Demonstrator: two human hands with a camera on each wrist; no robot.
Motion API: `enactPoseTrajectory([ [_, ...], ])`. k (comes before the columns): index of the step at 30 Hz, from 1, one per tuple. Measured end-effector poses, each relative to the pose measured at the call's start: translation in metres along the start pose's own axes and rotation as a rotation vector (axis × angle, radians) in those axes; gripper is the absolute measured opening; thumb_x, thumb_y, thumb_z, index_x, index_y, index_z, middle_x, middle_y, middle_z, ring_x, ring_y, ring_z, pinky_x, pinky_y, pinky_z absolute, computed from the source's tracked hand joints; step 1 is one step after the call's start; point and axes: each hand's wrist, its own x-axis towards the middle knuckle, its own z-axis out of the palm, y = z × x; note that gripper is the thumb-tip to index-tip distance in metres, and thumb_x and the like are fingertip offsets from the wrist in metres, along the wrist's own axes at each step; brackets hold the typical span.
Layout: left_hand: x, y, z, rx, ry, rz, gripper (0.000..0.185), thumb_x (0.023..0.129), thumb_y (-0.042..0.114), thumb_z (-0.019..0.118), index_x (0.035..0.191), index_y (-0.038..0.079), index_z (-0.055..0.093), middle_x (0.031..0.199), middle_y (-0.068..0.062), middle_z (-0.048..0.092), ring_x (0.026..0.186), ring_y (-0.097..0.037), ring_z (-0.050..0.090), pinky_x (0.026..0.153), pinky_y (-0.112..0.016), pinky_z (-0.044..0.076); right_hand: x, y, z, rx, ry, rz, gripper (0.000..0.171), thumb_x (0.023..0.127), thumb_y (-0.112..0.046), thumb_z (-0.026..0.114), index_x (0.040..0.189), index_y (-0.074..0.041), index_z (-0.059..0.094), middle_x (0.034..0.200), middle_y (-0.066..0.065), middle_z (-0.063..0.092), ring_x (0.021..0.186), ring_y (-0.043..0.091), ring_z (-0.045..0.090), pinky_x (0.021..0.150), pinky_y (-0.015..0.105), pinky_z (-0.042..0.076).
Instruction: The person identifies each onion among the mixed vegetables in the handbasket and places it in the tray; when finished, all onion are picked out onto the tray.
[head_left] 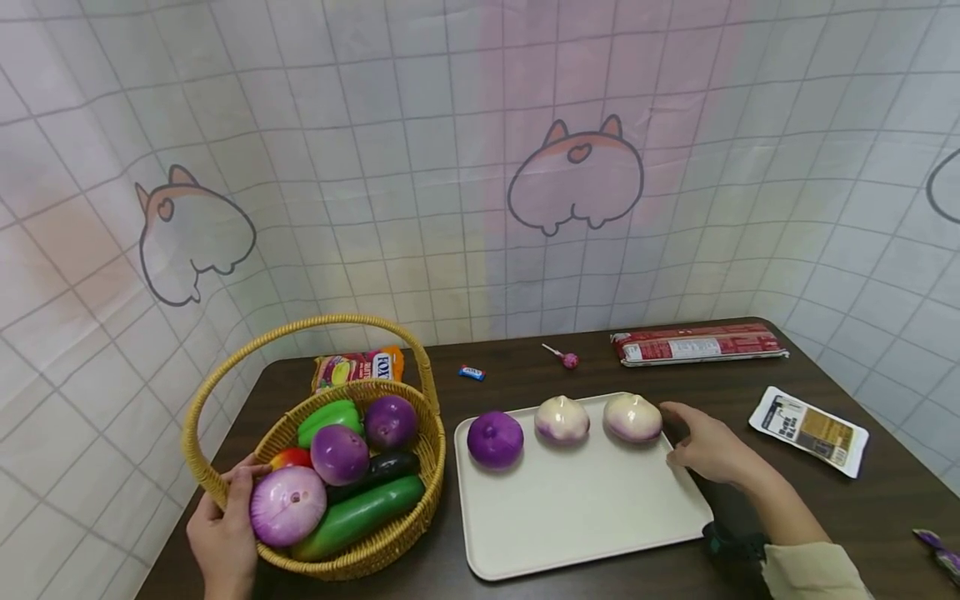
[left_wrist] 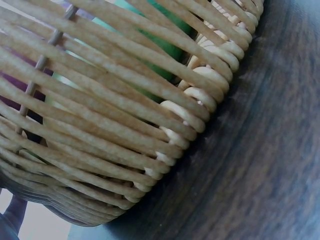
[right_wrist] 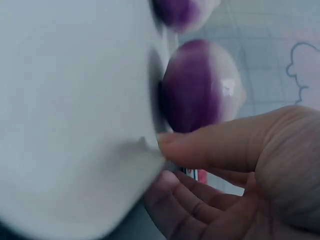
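My left hand [head_left: 223, 525] grips the left rim of a wicker basket [head_left: 429, 521] near the foot of its handle. Inside lie a purple onion [head_left: 281, 510], two round purple vegetables, a green bell pepper [head_left: 330, 419], a cucumber [head_left: 367, 518], a dark long vegetable and a red-yellow piece. On the right, my right hand [head_left: 708, 446] pinches the edge of a white tray [head_left: 577, 517], thumb over the rim, fingers outside. Along the tray's back sit a purple round vegetable [head_left: 495, 440] and two white-and-purple turnips [head_left: 562, 419], the nearer one [right_wrist: 200, 87] just beside my thumb.
Behind the basket lies a candy bag [head_left: 360, 369]. A small blue wrapper [head_left: 472, 372], a lollipop [head_left: 566, 359] and a long red package [head_left: 697, 343] lie along the back. A flat white-and-brown packet [head_left: 810, 429] is at the right, near a purple wrapper [head_left: 937, 550].
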Motion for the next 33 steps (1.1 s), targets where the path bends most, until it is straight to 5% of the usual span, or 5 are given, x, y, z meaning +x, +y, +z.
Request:
enactPoseTrajectory([
  [12,0.0,0.0,-0.001,-0.019,-0.003,0.001,0.032,0.096,0.016,0.064,0.102,-0.015,0.065,0.099,0.008,0.074,0.1,-0.003,0.064,0.083,-0.01,0.045,-0.002,0.008,-0.005,0.061,-0.067,0.037,0.078,0.074,0.002,0.078,0.14,0.01,0.037,0.131,0.036,0.045,0.069,0.02,0.058,0.063,0.035,0.054],
  [21,0.001,0.0,-0.002,0.026,-0.008,0.011,0.032,0.096,0.018,0.064,0.101,-0.014,0.066,0.1,0.007,0.074,0.099,-0.003,0.064,0.082,-0.01,0.045,-0.006,0.012,-0.016,0.036,-0.037,-0.001,0.081,0.079,-0.016,0.079,0.142,0.009,0.035,0.126,0.038,0.049,0.086,0.032,0.066,0.069,0.043,0.057],
  [26,0.002,0.001,-0.003,0.044,-0.019,0.028,0.031,0.097,0.017,0.063,0.101,-0.013,0.067,0.101,0.008,0.074,0.101,-0.003,0.064,0.083,-0.01,0.044,-0.013,0.004,-0.026,-0.095,0.026,-0.035,0.076,0.087,-0.029,0.074,0.14,0.009,0.037,0.125,0.037,0.053,0.106,0.048,0.059,0.077,0.054,0.054],
  [33,0.001,0.0,-0.003,0.036,-0.028,0.012,0.03,0.097,0.017,0.062,0.102,-0.012,0.067,0.103,0.009,0.073,0.103,-0.004,0.063,0.085,-0.01,0.044,-0.019,-0.036,-0.024,-0.104,0.213,-0.159,0.06,0.093,-0.03,0.067,0.138,0.003,0.046,0.128,0.028,0.057,0.111,0.047,0.057,0.085,0.058,0.05],
])
